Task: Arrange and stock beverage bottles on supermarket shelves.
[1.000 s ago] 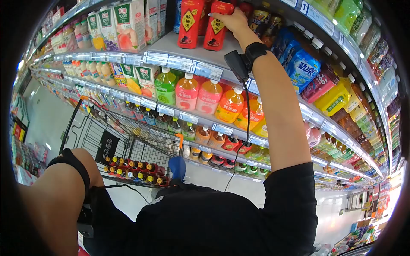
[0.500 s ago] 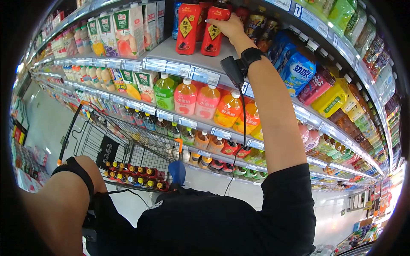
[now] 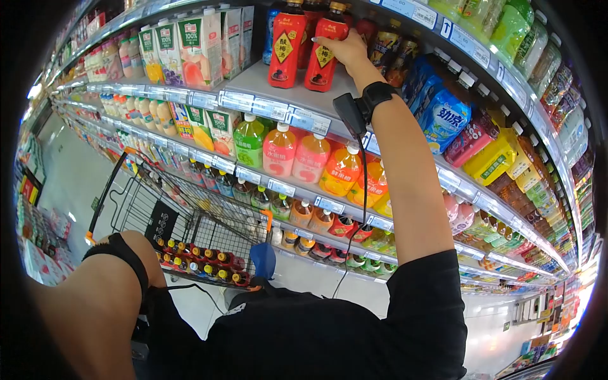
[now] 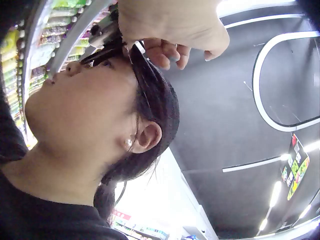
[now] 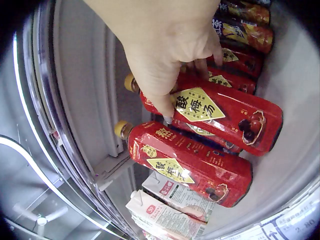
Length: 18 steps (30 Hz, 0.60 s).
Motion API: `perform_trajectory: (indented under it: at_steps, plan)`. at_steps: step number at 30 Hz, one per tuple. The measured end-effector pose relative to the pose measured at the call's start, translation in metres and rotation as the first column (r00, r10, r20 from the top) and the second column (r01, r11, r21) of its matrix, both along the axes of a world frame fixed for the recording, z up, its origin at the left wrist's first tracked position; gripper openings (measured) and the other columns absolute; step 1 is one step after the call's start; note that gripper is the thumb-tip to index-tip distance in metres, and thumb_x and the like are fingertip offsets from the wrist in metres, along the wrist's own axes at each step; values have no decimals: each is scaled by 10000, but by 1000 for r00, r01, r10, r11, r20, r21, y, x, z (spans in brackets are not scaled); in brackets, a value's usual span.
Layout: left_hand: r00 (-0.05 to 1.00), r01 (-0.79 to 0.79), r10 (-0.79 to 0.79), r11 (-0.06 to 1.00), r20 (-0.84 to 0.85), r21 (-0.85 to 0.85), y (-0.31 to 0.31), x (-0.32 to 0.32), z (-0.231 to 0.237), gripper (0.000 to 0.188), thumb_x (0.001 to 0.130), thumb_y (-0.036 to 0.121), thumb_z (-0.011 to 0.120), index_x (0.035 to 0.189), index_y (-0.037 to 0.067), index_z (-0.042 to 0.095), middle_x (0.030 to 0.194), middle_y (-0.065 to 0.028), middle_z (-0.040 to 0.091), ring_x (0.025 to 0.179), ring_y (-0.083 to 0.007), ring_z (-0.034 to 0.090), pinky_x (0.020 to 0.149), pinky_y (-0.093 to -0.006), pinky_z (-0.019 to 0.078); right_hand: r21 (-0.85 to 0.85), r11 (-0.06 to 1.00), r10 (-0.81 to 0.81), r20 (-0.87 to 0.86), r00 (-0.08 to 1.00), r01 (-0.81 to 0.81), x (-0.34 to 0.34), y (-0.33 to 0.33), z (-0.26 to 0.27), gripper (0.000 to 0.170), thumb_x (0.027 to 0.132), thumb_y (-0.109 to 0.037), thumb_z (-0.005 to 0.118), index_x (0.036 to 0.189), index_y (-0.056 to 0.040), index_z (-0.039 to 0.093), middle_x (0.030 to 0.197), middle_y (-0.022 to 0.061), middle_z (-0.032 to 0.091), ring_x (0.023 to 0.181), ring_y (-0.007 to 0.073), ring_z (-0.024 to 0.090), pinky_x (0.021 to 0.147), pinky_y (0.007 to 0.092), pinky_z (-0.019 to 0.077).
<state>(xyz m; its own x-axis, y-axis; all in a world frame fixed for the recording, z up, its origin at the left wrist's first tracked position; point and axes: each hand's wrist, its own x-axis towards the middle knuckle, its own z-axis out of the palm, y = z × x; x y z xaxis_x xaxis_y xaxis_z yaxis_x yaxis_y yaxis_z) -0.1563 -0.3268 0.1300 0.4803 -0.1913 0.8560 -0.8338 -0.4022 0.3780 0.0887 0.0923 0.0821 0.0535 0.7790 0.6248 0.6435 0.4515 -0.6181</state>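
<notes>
Head view shows the right hand (image 3: 347, 50) curling thumb and fingers round a smooth, upright red bottle (image 3: 325, 62) near the front edge of the grey shelf (image 3: 256, 78); the left hand (image 4: 170, 25) has bent fingers, hold indeterminable.

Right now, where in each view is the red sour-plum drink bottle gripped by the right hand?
Head: top centre, the bottle left of the right hand.
Left wrist: not in it.
Right wrist: right of centre.
Landmark, head and right wrist only: neighbouring red bottle.
</notes>
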Motion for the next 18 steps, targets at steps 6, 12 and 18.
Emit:
perform_trajectory:
  at_steps: [6, 12, 18]
  plan:
    - [996, 91, -91, 993, 7, -73, -2, -4, 8, 170, 796, -4, 532, 641, 64, 529, 567, -73, 482, 501, -182, 486, 677, -401, 500, -25, 1000, 16, -9, 1000, -16, 2, 10, -4, 882, 540, -495, 813, 1151, 39, 469, 1079, 217, 618, 1014, 317, 619, 854, 362, 502]
    - [970, 244, -238, 953, 57, -178, -1, -23, 18, 194, 794, -11, 531, 615, 66, 526, 553, -76, 479, 490, -183, 486, 677, -409, 507, -32, 999, -12, -83, 996, 9, -3, 0, -1, 673, 580, -341, 857, 1067, 12, 555, 1033, 127, 642, 955, 204, 626, 822, 330, 507]
    - [940, 341, -314, 881, 132, -328, 7, -63, 30, 219, 791, -17, 529, 590, 69, 522, 539, -80, 475, 478, -184, 486, 678, -417, 514, -12, 1000, 0, -25, 1000, -1, 2, 4, -3, 844, 529, -519, 798, 1140, 2, 540, 1062, 163, 638, 998, 299, 620, 861, 355, 490]
